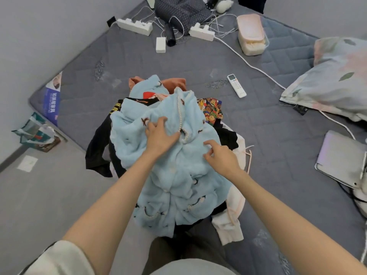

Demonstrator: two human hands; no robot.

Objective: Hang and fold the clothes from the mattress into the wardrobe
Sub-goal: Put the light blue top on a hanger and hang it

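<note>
White remote and floral pillow near blue fleece pile

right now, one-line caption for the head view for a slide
On a grey mattress, left hand and right hand grip a light-blue pearl-trimmed garment atop a clothes pile.

We reach both bare forearms forward and down, side by side, with short pale sleeves at the upper arms. Our left hand lies palm down, its fingers curled into the blue fleece garment, thumb spread to the right. Our right hand sits just beside it, slightly nearer us, fingers bent, thumb and forefinger pinching the same fleece.
</note>
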